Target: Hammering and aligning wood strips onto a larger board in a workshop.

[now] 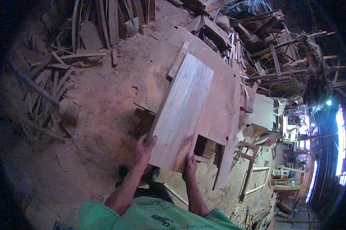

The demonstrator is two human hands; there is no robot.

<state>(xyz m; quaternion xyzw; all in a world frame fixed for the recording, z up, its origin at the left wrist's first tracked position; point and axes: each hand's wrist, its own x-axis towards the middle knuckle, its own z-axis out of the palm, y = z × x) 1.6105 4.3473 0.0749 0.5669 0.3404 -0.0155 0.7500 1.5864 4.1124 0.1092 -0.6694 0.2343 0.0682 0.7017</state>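
I hold a wide, pale wooden board [182,111] by its near end, its far end reaching away over a large flat plywood sheet [222,96]. My left hand [144,150] grips the board's near left corner, thumb on top. My right hand [189,167] clasps the near right corner, where the wood turns reddish. The board lies slightly tilted above the sheet, and a narrow strip of wood [179,59] lies under its far end.
Sawdust covers the dirt floor [100,99]. Scrap slats lie scattered on the left [46,84]. Planks lean at the top [104,19]. A heap of offcuts and frames fills the upper right [265,42]. Wooden frames stand lower right [253,168].
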